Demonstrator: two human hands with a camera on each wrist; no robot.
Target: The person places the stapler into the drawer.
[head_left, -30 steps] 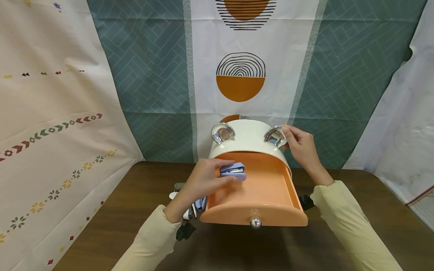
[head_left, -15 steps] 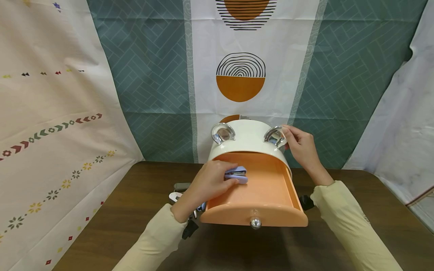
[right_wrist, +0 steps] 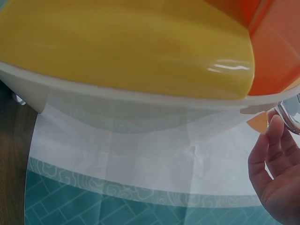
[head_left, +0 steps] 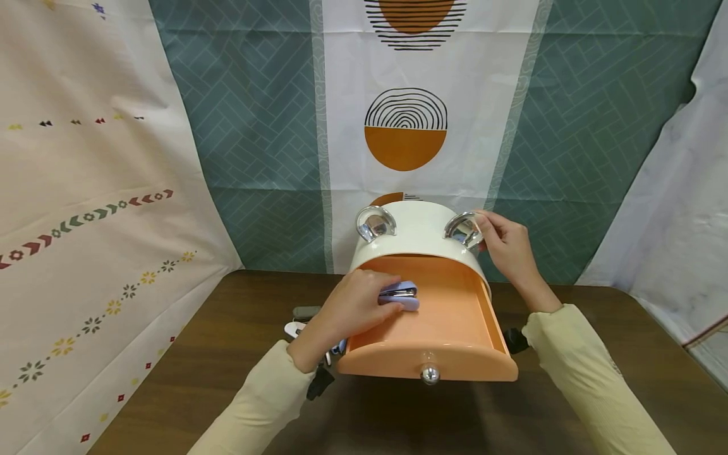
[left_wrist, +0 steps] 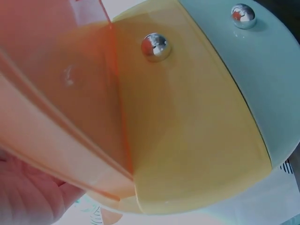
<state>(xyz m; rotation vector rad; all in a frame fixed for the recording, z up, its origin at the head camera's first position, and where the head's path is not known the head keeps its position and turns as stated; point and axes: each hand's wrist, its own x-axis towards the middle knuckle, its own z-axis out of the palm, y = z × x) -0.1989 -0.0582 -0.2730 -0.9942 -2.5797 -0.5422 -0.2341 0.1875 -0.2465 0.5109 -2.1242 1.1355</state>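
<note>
My left hand (head_left: 354, 304) pinches a lavender stapler (head_left: 407, 303) between thumb and fingers, low inside the left part of a pulled-out peach drawer (head_left: 449, 316). That drawer is the top one of a small white cabinet (head_left: 421, 229) with two round chrome ears. The fingers of my right hand (head_left: 507, 248) grip the rim of the right chrome ear (head_left: 459, 232). In the left wrist view, my left palm (left_wrist: 28, 197) shows beside the drawer's side wall, and the stapler is hidden there. The right wrist view shows my right hand (right_wrist: 281, 173) at the chrome ear.
Below the peach drawer are a shut yellow drawer (left_wrist: 187, 117) and a pale blue drawer (left_wrist: 267, 70), each with a chrome knob. Partly behind my left forearm, a grey item (head_left: 306, 312) and a white item (head_left: 293, 328) lie on the wooden table (head_left: 250, 316).
My left hand has moved a little right and down with the stapler, deeper into the peach drawer. My right hand has stayed on the chrome ear.
</note>
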